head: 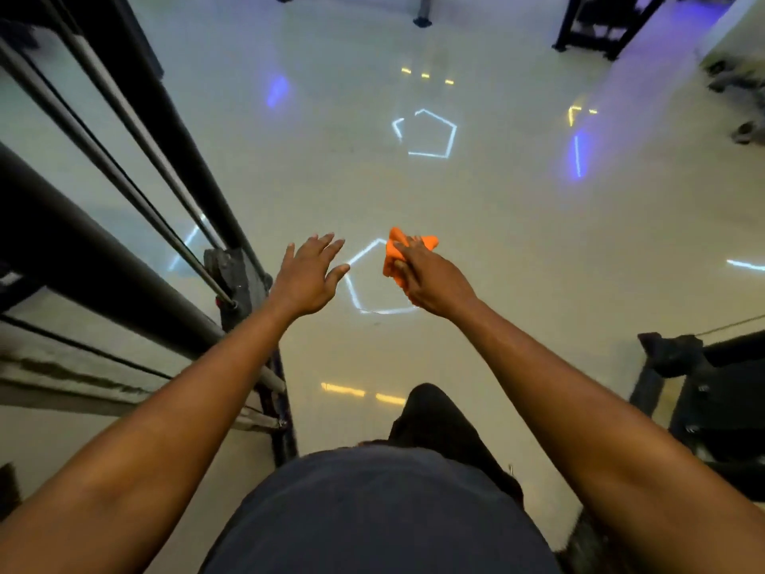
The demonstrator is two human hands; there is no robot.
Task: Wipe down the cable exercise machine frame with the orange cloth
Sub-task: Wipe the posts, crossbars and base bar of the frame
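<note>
The right hand (430, 279) is holding the orange cloth (399, 252) bunched up, its grip clamped around the fabric, out in front of the body and above the glossy pale floor (517, 225). The left hand (308, 275) is hanging just beside it with fingers spread apart, gripping nothing and touching nothing. The cloth is sitting well apart from the cable machine frame (174, 130), whose black tubes and thin cables (124, 184) are slanting down the left side. Light reflections (430, 134) are glinting on the floor. More dark equipment (703, 391) is standing at lower right.
</note>
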